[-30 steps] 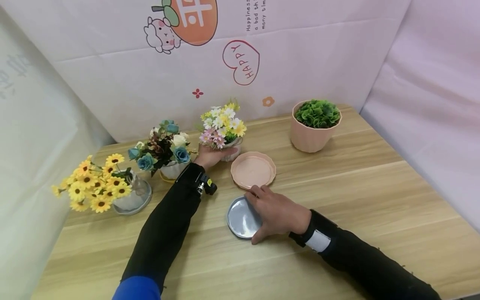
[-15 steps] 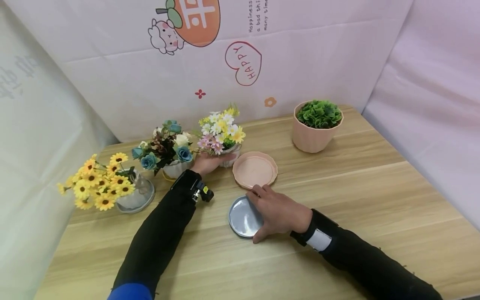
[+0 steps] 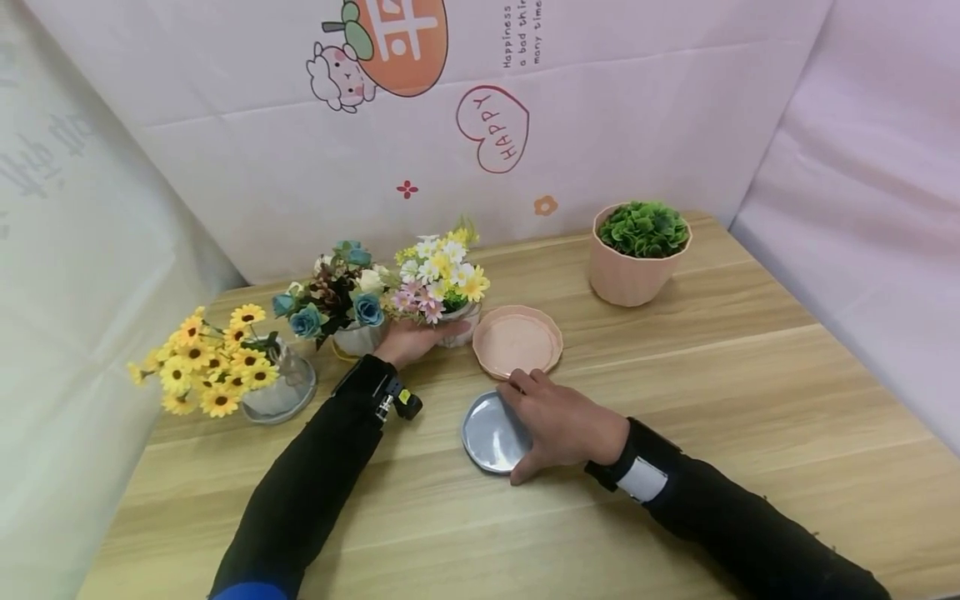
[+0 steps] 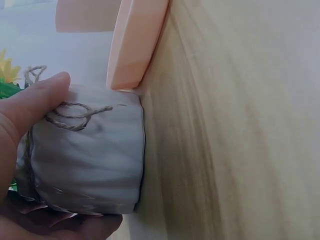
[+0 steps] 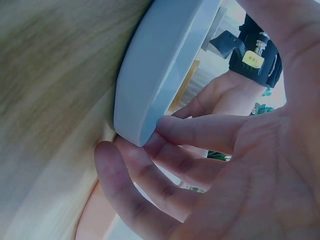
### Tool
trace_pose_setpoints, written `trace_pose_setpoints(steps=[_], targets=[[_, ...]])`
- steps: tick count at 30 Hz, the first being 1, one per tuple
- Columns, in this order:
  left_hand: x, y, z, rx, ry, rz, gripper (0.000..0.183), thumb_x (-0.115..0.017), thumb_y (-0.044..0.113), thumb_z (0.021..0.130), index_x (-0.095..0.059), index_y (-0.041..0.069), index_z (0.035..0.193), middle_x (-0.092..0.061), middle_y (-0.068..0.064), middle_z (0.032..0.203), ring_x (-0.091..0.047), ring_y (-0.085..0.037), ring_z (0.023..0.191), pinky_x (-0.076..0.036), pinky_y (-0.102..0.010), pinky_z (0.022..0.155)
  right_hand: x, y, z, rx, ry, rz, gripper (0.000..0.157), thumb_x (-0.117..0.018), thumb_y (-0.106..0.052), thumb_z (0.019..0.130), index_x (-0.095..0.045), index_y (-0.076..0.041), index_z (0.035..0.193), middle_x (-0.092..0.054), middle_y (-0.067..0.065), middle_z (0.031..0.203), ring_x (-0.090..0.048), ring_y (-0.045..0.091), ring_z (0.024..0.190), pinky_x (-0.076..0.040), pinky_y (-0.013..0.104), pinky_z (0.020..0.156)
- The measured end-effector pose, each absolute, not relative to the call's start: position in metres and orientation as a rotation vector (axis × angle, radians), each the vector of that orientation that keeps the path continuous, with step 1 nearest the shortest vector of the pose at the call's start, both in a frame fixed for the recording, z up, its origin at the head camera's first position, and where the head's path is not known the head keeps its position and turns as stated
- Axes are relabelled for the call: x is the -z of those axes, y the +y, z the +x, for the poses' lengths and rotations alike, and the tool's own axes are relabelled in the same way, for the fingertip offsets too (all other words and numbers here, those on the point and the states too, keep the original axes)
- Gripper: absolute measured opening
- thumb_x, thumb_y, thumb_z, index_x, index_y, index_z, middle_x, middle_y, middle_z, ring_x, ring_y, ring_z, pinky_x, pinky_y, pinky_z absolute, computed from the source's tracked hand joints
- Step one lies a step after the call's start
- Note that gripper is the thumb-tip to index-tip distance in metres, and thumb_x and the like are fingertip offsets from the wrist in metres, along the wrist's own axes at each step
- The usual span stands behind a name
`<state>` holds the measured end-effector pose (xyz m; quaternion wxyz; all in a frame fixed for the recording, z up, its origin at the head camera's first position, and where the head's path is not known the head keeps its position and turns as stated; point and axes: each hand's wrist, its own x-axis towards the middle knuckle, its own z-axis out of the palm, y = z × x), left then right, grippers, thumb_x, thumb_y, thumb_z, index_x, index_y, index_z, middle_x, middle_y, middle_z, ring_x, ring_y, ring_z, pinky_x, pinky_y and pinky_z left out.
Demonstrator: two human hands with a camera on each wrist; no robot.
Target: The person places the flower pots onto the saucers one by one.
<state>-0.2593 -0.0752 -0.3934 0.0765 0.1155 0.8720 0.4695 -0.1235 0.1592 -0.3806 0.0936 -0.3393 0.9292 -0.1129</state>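
Observation:
My left hand (image 3: 412,340) grips a small white ribbed flowerpot (image 4: 95,150) tied with twine, thumb on one side and fingers on the other. Yellow, white and pink daisies (image 3: 442,275) fill that pot, which stands low over the tabletop, just left of a pink saucer (image 3: 519,340). Nearer to me, my right hand (image 3: 566,421) holds a grey-blue round saucer (image 3: 491,435) by its right edge. Its thumb sits at the near rim and its fingers at the far rim. In the right wrist view, fingertips (image 5: 170,131) touch the saucer's side (image 5: 145,85).
Blue and white roses in a white pot (image 3: 362,337) stand left of my left hand. Further left, yellow sunflowers (image 3: 213,367) lean from a pot on a grey saucer (image 3: 303,392). A pink pot with green leaves (image 3: 633,267) stands at the back right of the wooden table (image 3: 750,400).
My left hand has drawn the daisy pot slightly toward me and to the left. My right hand stays on the grey-blue saucer. The head view has shifted a little.

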Motion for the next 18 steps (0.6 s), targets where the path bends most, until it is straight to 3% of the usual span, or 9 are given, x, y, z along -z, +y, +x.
trace_pose_setpoints(steps=[18], targets=[[0.393, -0.094, -0.227, -1.530, 2.578, 0.581, 0.081, -0.078, 0.042, 0.077, -0.034, 0.026, 0.144, -0.039, 0.013, 0.140, -0.033, -0.005, 0.130, -0.024, -0.026, 0.105, 0.383, 0.159, -0.124, 0.317, 2.761, -1.006, 0.107, -0.078, -0.067, 0.058, -0.040, -0.007, 0.138, -0.039, 0.001, 0.122, -0.039, 0.017, 0.103, -0.044, 0.026, 0.078]])
